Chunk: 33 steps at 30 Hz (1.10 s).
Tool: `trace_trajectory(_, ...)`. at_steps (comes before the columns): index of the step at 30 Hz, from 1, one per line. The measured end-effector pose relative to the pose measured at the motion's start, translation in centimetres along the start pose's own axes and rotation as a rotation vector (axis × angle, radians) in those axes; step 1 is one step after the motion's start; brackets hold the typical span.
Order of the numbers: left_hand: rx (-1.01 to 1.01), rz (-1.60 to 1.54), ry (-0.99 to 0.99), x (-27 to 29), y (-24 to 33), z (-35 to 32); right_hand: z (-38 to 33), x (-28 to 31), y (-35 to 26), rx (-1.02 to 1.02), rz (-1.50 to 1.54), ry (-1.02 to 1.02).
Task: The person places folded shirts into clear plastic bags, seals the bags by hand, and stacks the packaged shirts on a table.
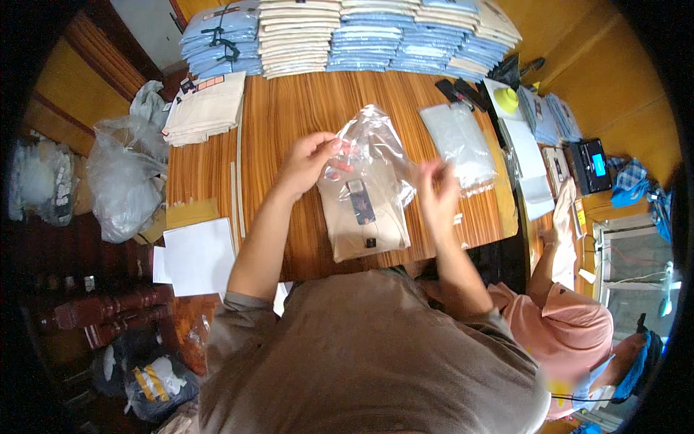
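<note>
Holding: my left hand (309, 160) pinches the upper left edge of one clear, crinkled plastic bag (372, 145), thumb and fingers closed on the film.
Right hand: my right hand (439, 192) is raised just beside the bag's right edge, fingers loosely curled; I cannot tell whether they grip the film or only brush it.
Bag contents: one folded beige shirt (365, 217) sits in the lower part of the bag, with one dark hang tag (361, 202) on its front; the bag's open top stands up, empty and puffed.
Where it lies: shirt and bag rest on the wooden table with striped grain (289, 116), near its front edge, straight before me.
Beside it: one flat stack of clear empty bags (458, 141) lies to the right, apart from the shirt.
Far edge: five piles of folded shirts (347, 32) stand in a row, pale blue and cream, each many layers deep; I cannot count the layers.
Left of table: one low stack of beige folded cloth (206, 108) at the far left corner; a white paper sheet (199, 254) at the near left corner, hanging past the edge.
Off the table, left: one large bulging grey-clear plastic sack (123, 177).
Right: one other person in a pink shirt (571, 329) sits beside the table's right end, an arm stretched up along it.
</note>
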<state>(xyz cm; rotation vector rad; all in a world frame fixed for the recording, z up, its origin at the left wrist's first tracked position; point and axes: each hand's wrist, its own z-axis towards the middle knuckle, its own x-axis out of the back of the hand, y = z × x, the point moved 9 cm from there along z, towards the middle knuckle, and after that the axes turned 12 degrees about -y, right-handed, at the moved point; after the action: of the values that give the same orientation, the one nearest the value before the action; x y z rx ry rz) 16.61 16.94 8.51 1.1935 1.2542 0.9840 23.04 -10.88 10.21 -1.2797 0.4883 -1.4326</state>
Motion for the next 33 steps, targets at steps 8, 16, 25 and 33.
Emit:
trace_trajectory(8, -0.05, -0.468, 0.089, 4.0, -6.3, -0.5, -3.2, -15.5, 11.1, -0.615, 0.777, -0.633)
trace_trajectory(16, -0.317, -0.378, -0.228, 3.6, 4.3, 3.3, 3.8, -20.9, 2.0, -0.413, 1.586, -1.245)
trace_trajectory(25, -0.333, -0.67, -0.084, 10.1, -4.9, 3.8, 11.8, -23.2, 11.7, -0.477, 1.233, -0.871)
trace_trajectory(33, 0.242, -0.031, 0.414, 11.2, -16.6, 2.6, 12.4, -16.0, 19.1, -0.621, 0.425, -1.051)
